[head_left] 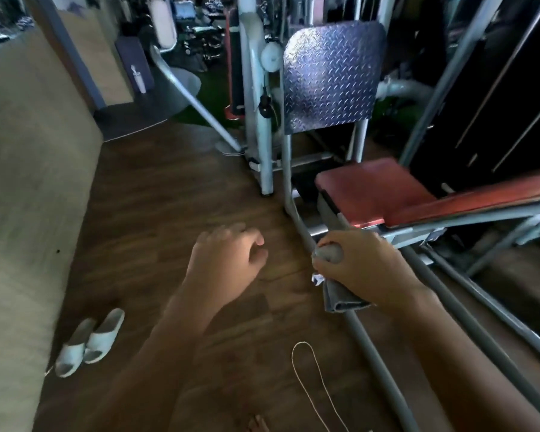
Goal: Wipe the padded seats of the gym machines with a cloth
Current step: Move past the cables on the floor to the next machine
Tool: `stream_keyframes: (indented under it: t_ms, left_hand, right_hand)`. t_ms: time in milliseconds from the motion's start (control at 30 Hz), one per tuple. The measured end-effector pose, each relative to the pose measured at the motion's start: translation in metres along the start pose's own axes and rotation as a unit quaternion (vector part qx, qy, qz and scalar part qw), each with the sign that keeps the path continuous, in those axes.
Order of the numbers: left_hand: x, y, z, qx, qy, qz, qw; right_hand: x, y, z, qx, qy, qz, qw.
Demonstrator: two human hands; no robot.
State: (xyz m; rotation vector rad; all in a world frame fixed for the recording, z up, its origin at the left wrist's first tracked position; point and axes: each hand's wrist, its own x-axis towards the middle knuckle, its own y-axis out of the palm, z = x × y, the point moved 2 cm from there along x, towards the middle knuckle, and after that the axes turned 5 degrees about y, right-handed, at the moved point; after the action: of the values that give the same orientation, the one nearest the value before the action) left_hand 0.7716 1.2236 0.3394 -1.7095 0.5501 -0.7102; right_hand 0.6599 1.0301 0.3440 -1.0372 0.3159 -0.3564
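I can read no words, numbers or brand names anywhere in this view. The tall dark blue upright panel (pixel 134 65) near the left wall carries a small white mark, shaped roughly like a cup or bottle, too blurred for me to read. A small white crumpled scrap (pixel 317 279) shows at the edge of the folded grey cloth (pixel 343 299); I can make out no print on it.

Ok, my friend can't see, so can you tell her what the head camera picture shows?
A person's right hand grips a grey cloth near a gym machine's red padded seat, not touching it. The left hand hangs empty over the wooden floor, where white slippers lie.
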Motion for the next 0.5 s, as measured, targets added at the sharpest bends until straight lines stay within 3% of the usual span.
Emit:
stream_keyframes:
  t_ms: [500]
  left_hand:
    - [0.367,0.081,0.054,0.015,0.117,0.08,0.99]
  right_hand:
    - [0.34,-0.013,-0.068,0.047,0.081,-0.028,0.995]
